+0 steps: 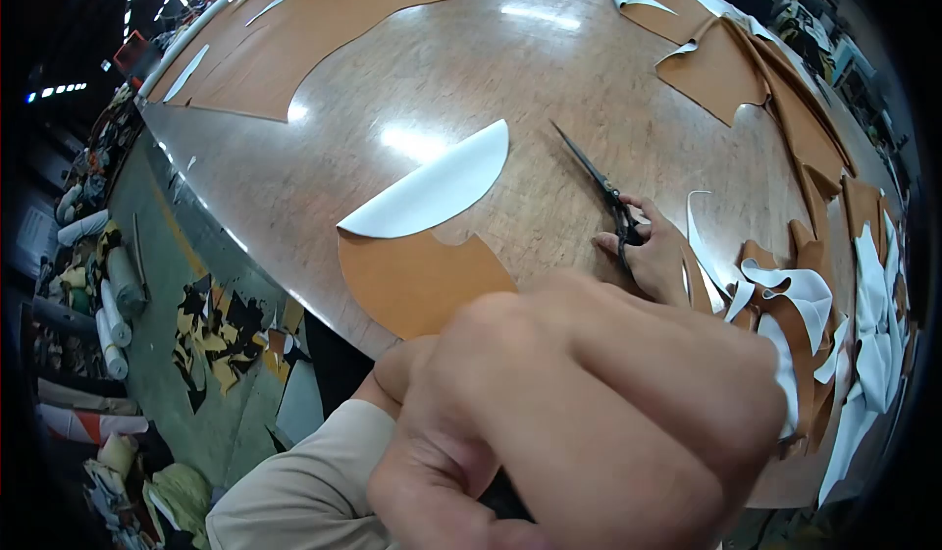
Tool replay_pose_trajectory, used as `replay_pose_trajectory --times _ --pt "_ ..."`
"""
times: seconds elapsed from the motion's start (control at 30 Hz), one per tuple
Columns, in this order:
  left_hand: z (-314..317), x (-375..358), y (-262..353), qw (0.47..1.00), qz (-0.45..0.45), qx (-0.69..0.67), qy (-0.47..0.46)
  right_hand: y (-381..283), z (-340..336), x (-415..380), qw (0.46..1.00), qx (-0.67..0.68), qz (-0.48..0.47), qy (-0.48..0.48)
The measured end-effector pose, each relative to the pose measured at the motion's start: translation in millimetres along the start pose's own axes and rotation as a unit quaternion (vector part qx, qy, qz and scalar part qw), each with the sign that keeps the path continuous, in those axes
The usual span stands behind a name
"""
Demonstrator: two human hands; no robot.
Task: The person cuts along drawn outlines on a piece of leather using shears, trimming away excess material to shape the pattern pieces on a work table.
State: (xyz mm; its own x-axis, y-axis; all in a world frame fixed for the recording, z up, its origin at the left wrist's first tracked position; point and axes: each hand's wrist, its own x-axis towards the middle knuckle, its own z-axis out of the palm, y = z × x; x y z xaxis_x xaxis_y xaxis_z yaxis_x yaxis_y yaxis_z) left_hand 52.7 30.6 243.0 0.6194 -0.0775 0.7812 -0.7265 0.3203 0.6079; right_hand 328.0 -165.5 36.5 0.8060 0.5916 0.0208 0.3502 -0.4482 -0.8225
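Note:
A closed fist fills the lower middle, very near the camera; I take it for my left hand [579,403]. Its fingers are curled in, and whatever may lie inside them is hidden. Beyond it, my right hand [653,251] grips dark metal scissors [603,182] by the handles, over the table. The blades look closed and point up and to the left, away from me. Left of the scissors lies a tan leather-like piece [412,275], partly covered by the fist. Its far part is folded over, showing a white backing [442,187].
A large tan sheet [324,20] covers the table's [471,69] far left. More tan pieces [716,74] lie at the far right. White and tan offcuts [805,295] pile up at the right. Scraps [221,334] and fabric rolls [120,285] are on the floor to the left.

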Motion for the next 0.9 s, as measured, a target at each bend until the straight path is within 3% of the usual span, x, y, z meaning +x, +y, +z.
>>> replay_pose_trajectory --times 0.03,0.07,0.1,0.17,0.23,0.3,0.4,0.53,0.7,0.8,0.9 --pt "25.5 41.6 -60.9 1.0 0.002 -0.01 -0.017 -1.4 0.6 0.3 1.0 0.016 0.024 -0.008" --pt "21.2 -8.1 -8.4 0.999 0.005 -0.024 -0.036 4.9 1.9 1.0 1.0 0.026 0.016 -0.005" --pt "23.1 36.7 -61.9 0.998 0.009 -0.04 -0.054 3.7 3.0 2.7 0.999 0.016 -0.043 0.023" --pt "11.9 46.6 -66.2 0.993 0.002 -0.035 -0.114 -2.4 -5.6 -1.3 1.0 0.006 -0.001 -0.001" --pt "21.1 40.1 -72.0 0.998 0.039 -0.035 -0.041 4.5 -2.3 -1.1 0.999 -0.013 -0.035 0.02" --pt "21.8 48.0 -64.5 0.998 0.01 -0.017 -0.063 -10.2 -7.5 -5.3 1.0 -0.008 -0.003 0.01" --pt "36.1 42.2 -62.5 0.997 0.019 0.03 0.065 -11.4 -3.7 -6.8 0.999 -0.005 0.012 0.03" --pt "30.5 43.6 -64.0 0.997 0.045 0.032 0.062 5.1 9.4 -6.5 0.993 -0.089 -0.054 0.046" --pt "24.0 41.1 -62.1 0.992 0.076 0.057 0.08 -11.1 3.0 -13.5 0.99 -0.14 -0.015 0.004" --pt "18.6 41.4 -58.0 0.991 0.082 0.064 0.078 -0.6 9.2 -14.9 0.974 -0.205 -0.099 0.006" --pt "17.1 42.1 -57.9 0.992 0.08 0.065 0.073 -12.1 9.9 -27.1 0.97 -0.222 -0.099 -0.029"
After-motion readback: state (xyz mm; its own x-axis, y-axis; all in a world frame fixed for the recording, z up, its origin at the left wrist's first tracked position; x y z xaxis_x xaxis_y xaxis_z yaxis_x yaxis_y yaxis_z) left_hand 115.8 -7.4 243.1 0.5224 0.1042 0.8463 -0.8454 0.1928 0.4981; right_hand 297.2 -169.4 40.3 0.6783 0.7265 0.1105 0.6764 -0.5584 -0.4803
